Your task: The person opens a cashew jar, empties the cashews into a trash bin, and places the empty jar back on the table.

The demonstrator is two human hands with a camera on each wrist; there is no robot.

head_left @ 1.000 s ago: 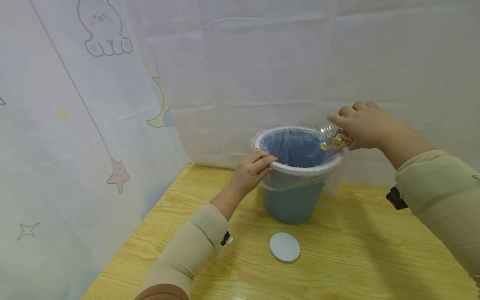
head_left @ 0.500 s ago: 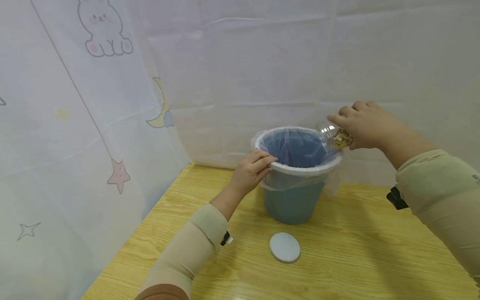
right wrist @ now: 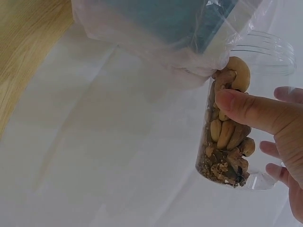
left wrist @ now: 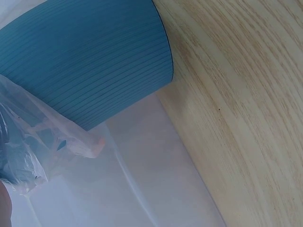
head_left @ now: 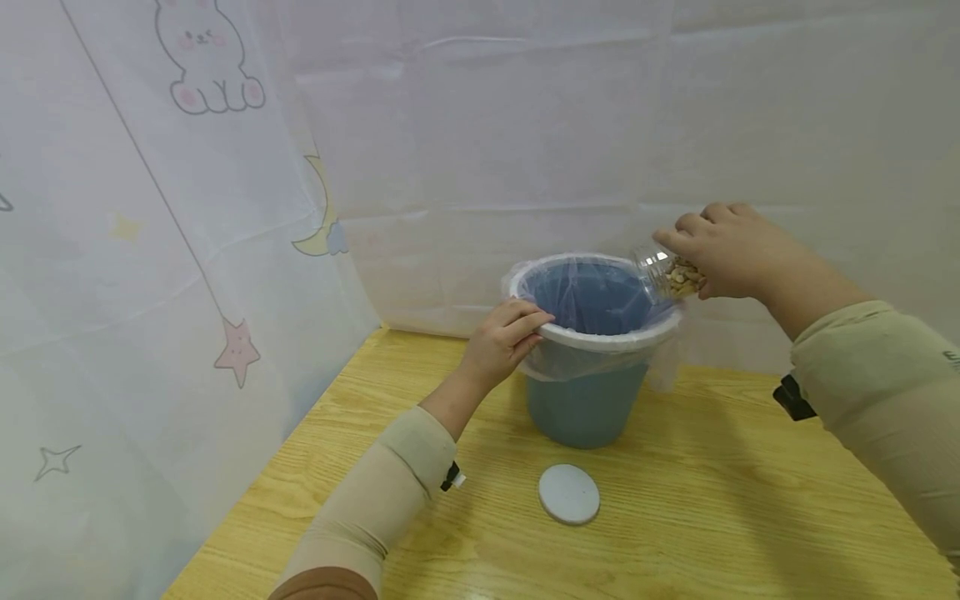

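Note:
A blue trash can with a white rim and a clear plastic liner stands on the table. My left hand grips its near-left rim over the liner; only a sliver of that hand shows in the left wrist view. My right hand holds a clear jar, tipped with its mouth over the right side of the rim. Mixed nuts, cashews among them, lie along the jar's lower side in the right wrist view, with finer crumbs toward its base. The thumb lies across the jar.
A round white lid lies flat on the wooden table in front of the trash can. Behind stands a pale sheet, close to the can; a printed sheet hangs along the table's left side.
A pale nut at the jar's mouth one second ago is gone from there, and the nuts inside have shifted slightly. Both hands and the trash can look still.

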